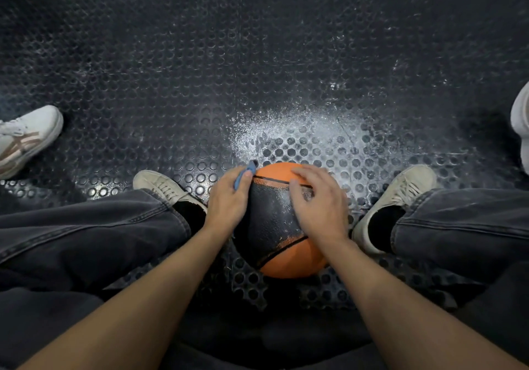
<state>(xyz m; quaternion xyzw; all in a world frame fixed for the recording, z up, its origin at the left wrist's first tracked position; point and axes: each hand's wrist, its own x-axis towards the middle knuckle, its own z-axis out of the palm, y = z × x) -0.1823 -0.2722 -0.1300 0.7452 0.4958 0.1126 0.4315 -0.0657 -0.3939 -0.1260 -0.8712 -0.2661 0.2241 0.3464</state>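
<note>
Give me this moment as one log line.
left hand grips blue tool at ball edge | right hand rests on ball | ball on studded floor, middle panel blackened

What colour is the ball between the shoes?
The ball is orange with one panel painted black, seen in the head view.

One head-worn wide-angle view looks steeply down, close over the ball (282,221) on the studded floor (257,69).
</note>
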